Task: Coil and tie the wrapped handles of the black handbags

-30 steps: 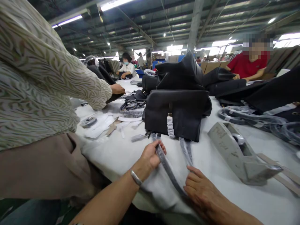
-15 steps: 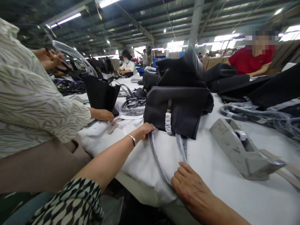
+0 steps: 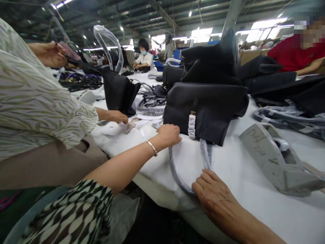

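A black handbag [image 3: 208, 108] lies on the white-covered table, its front strap wrapped in white gathered material. From its lower edge a looped handle [image 3: 177, 174] in clear plastic wrap extends towards me. My left hand [image 3: 169, 135], with a silver bangle at the wrist, is closed at the left end of this handle, by the bag's lower left corner; its fingertips are partly hidden. My right hand [image 3: 215, 193] grips the near right part of the loop, fingers curled over it.
To the right sits a grey tape dispenser [image 3: 276, 159]. More black bags [image 3: 210, 57] are piled behind. At left, a co-worker's hand [image 3: 115, 117] rests by another black bag [image 3: 119, 91] with a plastic-wrapped handle. Wrapped handles [image 3: 291, 117] lie at far right. Another person in red [image 3: 291, 54] stands beyond.
The view has shifted, so most things appear further right. My left hand has turned, with its knuckles now raised at the handle's end. My right hand keeps its grip on the loop.
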Action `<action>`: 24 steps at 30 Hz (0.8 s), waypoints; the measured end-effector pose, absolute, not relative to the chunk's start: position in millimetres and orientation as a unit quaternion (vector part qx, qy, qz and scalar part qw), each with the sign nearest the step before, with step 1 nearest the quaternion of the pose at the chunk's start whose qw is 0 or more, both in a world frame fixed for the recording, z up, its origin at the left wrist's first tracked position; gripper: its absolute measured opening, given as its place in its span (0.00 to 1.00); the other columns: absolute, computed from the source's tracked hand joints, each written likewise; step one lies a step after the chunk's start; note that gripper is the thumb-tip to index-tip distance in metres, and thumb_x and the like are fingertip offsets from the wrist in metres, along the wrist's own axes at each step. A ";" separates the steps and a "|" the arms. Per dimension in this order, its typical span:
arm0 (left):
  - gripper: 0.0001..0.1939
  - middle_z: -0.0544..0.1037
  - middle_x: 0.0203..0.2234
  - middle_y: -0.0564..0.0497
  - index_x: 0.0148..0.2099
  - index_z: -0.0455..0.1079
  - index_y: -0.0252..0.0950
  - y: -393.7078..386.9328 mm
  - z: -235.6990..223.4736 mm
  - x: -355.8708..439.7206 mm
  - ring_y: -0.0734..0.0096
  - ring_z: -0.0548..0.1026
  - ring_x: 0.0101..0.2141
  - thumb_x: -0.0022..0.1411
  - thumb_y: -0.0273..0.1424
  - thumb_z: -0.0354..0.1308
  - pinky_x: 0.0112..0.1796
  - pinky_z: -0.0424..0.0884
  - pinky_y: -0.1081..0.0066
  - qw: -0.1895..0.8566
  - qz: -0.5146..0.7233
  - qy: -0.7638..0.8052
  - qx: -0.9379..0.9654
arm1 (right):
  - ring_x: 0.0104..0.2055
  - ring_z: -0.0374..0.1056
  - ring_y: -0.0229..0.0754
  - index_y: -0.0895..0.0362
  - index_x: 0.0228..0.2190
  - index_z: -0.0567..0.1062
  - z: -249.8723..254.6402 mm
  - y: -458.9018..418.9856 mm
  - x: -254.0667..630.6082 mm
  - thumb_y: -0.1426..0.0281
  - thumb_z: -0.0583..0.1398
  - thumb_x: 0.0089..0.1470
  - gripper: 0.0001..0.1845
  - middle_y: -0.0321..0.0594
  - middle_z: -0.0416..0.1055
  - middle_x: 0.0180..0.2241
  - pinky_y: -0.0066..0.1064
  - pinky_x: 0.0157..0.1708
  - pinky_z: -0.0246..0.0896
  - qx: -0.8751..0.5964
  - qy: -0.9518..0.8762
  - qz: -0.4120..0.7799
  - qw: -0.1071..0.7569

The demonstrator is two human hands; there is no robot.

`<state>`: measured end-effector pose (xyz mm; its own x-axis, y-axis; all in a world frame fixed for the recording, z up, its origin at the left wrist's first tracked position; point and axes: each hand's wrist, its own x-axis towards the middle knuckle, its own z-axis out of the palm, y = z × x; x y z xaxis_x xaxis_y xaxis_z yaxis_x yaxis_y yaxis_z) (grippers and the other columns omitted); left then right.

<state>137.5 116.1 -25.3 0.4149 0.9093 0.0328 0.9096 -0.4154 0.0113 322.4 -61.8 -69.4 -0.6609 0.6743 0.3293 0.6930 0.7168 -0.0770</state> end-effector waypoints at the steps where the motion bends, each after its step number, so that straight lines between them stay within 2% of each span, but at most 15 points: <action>1: 0.14 0.78 0.38 0.34 0.41 0.74 0.31 122.4 -24.7 144.2 0.48 0.76 0.41 0.60 0.37 0.57 0.40 0.69 0.60 0.006 0.000 -0.527 -0.850 | 0.31 0.55 0.43 0.55 0.26 0.66 -67.4 -61.0 321.8 0.84 0.54 0.49 0.12 0.37 0.64 0.25 0.39 0.49 0.46 -0.376 -0.912 -0.022 0.164; 3: 0.10 0.78 0.38 0.34 0.40 0.75 0.31 136.1 -24.5 153.2 0.50 0.76 0.43 0.59 0.30 0.57 0.43 0.68 0.62 -0.008 0.024 -0.505 -0.863 | 0.32 0.56 0.42 0.55 0.26 0.67 -63.5 -59.2 322.2 0.82 0.56 0.50 0.10 0.37 0.65 0.26 0.37 0.41 0.47 -0.382 -0.912 -0.006 0.152; 5: 0.09 0.78 0.40 0.35 0.40 0.75 0.32 147.5 -25.3 156.0 0.52 0.75 0.45 0.57 0.27 0.57 0.45 0.68 0.62 -0.014 0.047 -0.480 -0.876 | 0.33 0.57 0.43 0.55 0.26 0.68 -60.9 -57.6 325.0 0.79 0.59 0.51 0.07 0.37 0.66 0.27 0.36 0.37 0.46 -0.394 -0.909 0.013 0.138; 7: 0.10 0.79 0.41 0.37 0.40 0.75 0.33 154.8 -26.1 153.6 0.53 0.75 0.46 0.56 0.26 0.56 0.45 0.68 0.63 -0.010 0.069 -0.454 -0.888 | 0.35 0.58 0.43 0.54 0.27 0.69 -59.8 -55.9 328.7 0.75 0.61 0.50 0.05 0.36 0.67 0.28 0.36 0.38 0.46 -0.406 -0.905 0.026 0.126; 12: 0.11 0.79 0.40 0.38 0.41 0.74 0.33 158.4 -28.1 139.0 0.52 0.77 0.42 0.60 0.27 0.52 0.40 0.71 0.62 0.031 0.101 -0.404 -0.909 | 0.38 0.60 0.44 0.54 0.29 0.70 -58.4 -52.8 330.5 0.71 0.64 0.47 0.07 0.36 0.68 0.30 0.39 0.49 0.45 -0.414 -0.904 0.035 0.100; 17: 0.12 0.79 0.38 0.39 0.43 0.72 0.32 160.1 -31.9 132.3 0.54 0.78 0.39 0.64 0.29 0.48 0.37 0.73 0.63 0.070 0.083 -0.390 -0.914 | 0.40 0.61 0.45 0.54 0.33 0.71 -53.0 -54.2 328.6 0.69 0.64 0.49 0.08 0.37 0.69 0.35 0.37 0.44 0.48 -0.426 -0.899 0.075 0.071; 20: 0.13 0.79 0.38 0.39 0.43 0.71 0.33 163.4 -32.5 130.1 0.54 0.78 0.39 0.64 0.29 0.47 0.38 0.72 0.62 0.079 0.068 -0.393 -0.913 | 0.42 0.63 0.45 0.54 0.37 0.71 -49.4 -55.5 331.2 0.69 0.64 0.50 0.12 0.38 0.70 0.40 0.37 0.44 0.49 -0.440 -0.891 0.091 0.065; 24: 0.13 0.78 0.39 0.37 0.45 0.70 0.30 168.4 -33.3 122.9 0.53 0.78 0.40 0.64 0.28 0.46 0.40 0.71 0.62 0.086 0.047 -0.416 -0.904 | 0.43 0.65 0.47 0.56 0.40 0.70 -47.8 -55.1 332.8 0.66 0.63 0.52 0.13 0.40 0.71 0.38 0.39 0.45 0.51 -0.458 -0.884 0.079 0.047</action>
<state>122.9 168.4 -33.3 0.6494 0.7603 -0.0131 0.7443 -0.6390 -0.1941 332.8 -55.1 -47.8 -0.5759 0.8175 0.0107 0.8026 0.5678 -0.1830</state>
